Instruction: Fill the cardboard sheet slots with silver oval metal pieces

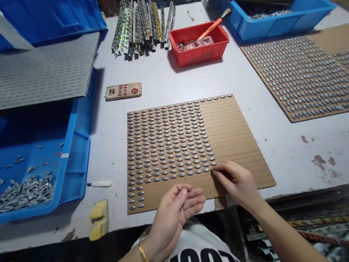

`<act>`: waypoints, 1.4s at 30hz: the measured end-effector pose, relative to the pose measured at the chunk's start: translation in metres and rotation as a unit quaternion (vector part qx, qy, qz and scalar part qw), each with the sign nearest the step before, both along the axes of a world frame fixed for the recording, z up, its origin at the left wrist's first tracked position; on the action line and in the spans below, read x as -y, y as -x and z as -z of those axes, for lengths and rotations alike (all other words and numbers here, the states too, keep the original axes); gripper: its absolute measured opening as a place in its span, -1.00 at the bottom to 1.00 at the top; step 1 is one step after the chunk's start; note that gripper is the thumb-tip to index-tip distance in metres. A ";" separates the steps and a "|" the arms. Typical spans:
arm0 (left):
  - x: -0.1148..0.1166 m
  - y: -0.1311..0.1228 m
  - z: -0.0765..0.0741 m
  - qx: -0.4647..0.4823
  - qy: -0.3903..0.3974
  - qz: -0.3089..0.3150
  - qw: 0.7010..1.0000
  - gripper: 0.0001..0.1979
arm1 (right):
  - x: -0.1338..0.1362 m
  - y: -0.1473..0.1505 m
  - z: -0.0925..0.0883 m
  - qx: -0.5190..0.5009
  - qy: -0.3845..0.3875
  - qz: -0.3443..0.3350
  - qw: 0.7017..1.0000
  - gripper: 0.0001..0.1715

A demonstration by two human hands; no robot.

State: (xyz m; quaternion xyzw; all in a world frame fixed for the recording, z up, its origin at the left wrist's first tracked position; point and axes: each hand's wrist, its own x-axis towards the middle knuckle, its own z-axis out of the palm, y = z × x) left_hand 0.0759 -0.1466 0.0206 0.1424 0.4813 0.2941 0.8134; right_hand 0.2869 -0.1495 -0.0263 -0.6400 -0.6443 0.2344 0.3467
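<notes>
A grooved cardboard sheet (236, 131) lies on the grey table (322, 149), its left part covered in rows of small silver oval studs (169, 143). My right hand (235, 184) rests on the sheet, fingertips pinched together at the end of a stud row; whatever they hold is hidden. My left hand (175, 214) hovers palm up over the sheet's near edge, fingers loosely curled. Its palm is partly hidden, and a gold bangle circles that wrist.
A blue crate (7, 220) of loose silver studs stands at the left, under a perforated metal sheet (32, 74). Further back are a remote control (123, 91), bundled metal strips (142, 27), a red tray (198, 58) and another stud-covered cardboard sheet (306, 80).
</notes>
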 end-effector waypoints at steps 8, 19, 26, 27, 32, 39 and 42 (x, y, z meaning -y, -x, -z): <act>0.001 0.002 0.002 0.010 0.005 0.006 1.000 -0.78 | -0.004 -0.004 0.001 0.103 0.003 -0.036 0.994 -0.84; 0.001 0.001 0.003 0.000 0.006 0.004 1.000 -0.78 | -0.005 -0.005 0.004 0.170 0.015 -0.061 0.983 -0.80; 0.002 0.003 0.001 -0.001 0.003 0.001 1.000 -0.79 | -0.006 -0.010 -0.002 0.092 -0.008 -0.040 0.995 -0.84; 0.002 0.003 0.002 -0.003 0.005 -0.001 1.000 -0.79 | -0.006 -0.011 -0.002 0.084 -0.022 -0.019 0.996 -0.83; 0.004 0.002 0.003 0.005 0.005 0.007 1.000 -0.81 | -0.014 -0.004 0.003 0.106 -0.043 0.039 0.993 -0.80; 0.005 0.002 0.003 0.002 0.006 0.008 1.000 -0.81 | -0.021 0.005 0.008 0.181 -0.017 0.058 0.982 -0.79; 0.005 0.002 0.003 0.002 0.005 0.010 1.000 -0.83 | -0.022 0.005 0.007 0.189 -0.002 0.063 0.980 -0.80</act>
